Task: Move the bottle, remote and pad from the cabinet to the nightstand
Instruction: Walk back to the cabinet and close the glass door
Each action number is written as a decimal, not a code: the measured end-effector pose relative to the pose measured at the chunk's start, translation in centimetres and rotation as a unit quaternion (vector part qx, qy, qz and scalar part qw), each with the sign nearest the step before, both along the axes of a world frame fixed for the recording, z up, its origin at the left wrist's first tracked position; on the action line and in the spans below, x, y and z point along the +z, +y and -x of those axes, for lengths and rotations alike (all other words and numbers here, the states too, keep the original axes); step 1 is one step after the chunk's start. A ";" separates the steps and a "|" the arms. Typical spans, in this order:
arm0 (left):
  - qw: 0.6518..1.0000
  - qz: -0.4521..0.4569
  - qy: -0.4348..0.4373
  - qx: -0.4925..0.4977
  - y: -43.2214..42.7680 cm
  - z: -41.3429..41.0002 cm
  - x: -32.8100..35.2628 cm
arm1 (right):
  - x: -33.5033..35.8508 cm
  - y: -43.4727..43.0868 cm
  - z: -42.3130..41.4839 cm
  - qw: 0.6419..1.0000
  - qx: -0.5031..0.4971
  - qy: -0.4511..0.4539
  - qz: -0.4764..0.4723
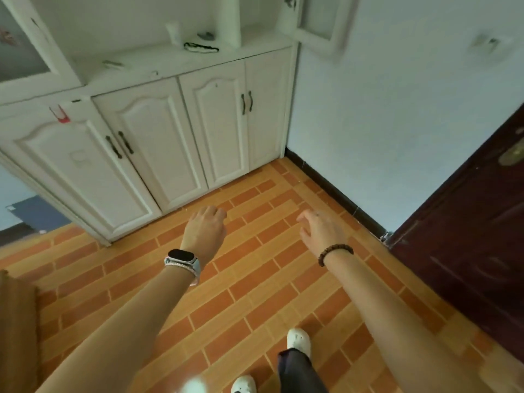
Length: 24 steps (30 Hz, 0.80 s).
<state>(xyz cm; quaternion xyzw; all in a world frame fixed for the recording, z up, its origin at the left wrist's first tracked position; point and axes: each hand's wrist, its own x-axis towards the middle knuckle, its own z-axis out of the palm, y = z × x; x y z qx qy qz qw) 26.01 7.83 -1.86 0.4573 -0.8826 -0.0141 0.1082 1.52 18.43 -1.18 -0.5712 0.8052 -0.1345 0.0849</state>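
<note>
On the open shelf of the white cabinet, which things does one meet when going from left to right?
Flat pale thing → white bottle → black-edged pad. The small dark object behind the pad overlaps it, so I leave it out.

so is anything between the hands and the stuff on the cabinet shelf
Nothing visible blocks the way. Both the left hand and right hand are empty, held over bare orange tiled floor. The white bottle and the flat dark-edged pad sit on the open white cabinet ledge. The remote is too blurred to pick out.
</note>
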 end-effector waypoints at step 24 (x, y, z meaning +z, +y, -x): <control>0.999 0.003 0.039 0.018 -13.0 22.9 1.2 | 2.4 -12.9 23.6 1.000 -0.010 -0.015 0.023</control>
